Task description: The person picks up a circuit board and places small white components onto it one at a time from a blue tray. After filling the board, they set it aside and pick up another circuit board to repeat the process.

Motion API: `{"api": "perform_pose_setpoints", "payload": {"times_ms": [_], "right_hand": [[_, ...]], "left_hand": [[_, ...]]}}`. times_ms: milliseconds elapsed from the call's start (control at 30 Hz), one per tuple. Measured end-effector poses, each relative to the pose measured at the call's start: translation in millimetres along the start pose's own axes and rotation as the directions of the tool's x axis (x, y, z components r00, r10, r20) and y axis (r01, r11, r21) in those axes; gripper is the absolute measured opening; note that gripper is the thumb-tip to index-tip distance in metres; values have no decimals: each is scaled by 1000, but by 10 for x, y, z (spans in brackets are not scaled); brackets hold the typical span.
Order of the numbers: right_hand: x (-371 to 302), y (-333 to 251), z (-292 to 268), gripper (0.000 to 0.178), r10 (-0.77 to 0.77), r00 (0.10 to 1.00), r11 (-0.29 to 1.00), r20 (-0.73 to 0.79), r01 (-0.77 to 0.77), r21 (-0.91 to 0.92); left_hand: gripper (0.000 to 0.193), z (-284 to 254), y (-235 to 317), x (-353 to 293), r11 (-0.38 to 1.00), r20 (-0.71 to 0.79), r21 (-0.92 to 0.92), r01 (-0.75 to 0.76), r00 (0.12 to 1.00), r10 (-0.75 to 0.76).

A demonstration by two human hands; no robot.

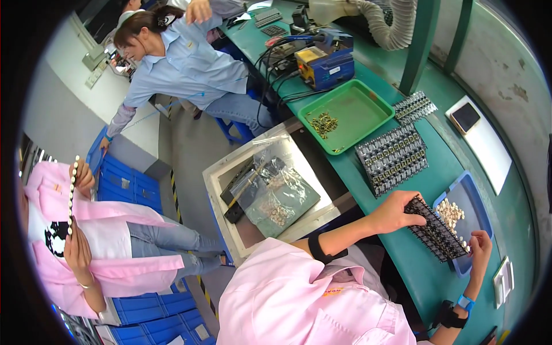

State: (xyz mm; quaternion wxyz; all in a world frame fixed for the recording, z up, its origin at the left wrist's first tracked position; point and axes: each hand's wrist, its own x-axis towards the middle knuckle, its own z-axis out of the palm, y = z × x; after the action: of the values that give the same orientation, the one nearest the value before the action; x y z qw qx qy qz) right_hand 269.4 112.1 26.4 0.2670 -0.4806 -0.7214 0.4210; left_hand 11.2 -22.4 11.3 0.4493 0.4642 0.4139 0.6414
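Note:
My left hand [397, 214] grips one end of a black slotted panel [440, 230], thumb on its face, holding it tilted over the near edge of a blue tray [482, 213]. Small round cream-coloured parts [450, 213] lie piled in that tray beside the panel. At the panel's other end my right hand [480, 248] has its fingertips pinched together; a few of the round parts show close to them. Whatever sits between those fingertips is too small to make out.
Black component panels [392, 158] lie on the green bench beside a green tray [368, 109] holding small brass-coloured pieces. A white-rimmed box [233, 167] with plastic bags stands left of the bench. A phone [464, 118] rests on a white board. Two co-workers are at left.

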Motion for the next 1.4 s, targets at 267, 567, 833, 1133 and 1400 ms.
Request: {"api": "perform_pose_setpoints", "payload": {"times_ms": [267, 567, 833, 1133, 1400], "right_hand": [[-171, -160, -220, 21, 47, 991, 919, -128, 7, 393], [-700, -81, -391, 20, 135, 971, 655, -196, 61, 754], [-891, -1, -389, 15, 126, 971, 532, -204, 107, 840], [-920, -209, -309, 14, 153, 960, 867, -236, -15, 498], [-892, -385, -253, 10, 125, 973, 945, -194, -57, 324]], "left_hand": [[19, 212, 46, 122, 983, -65, 161, 87, 995, -78], [19, 563, -234, 178, 983, 36, 58, 176, 983, -178], [21, 692, -299, 113, 962, 69, 83, 261, 961, -267], [20, 734, -381, 149, 967, 85, 33, 253, 963, -255], [16, 737, -437, 148, 974, 117, 13, 227, 967, -227]]}}
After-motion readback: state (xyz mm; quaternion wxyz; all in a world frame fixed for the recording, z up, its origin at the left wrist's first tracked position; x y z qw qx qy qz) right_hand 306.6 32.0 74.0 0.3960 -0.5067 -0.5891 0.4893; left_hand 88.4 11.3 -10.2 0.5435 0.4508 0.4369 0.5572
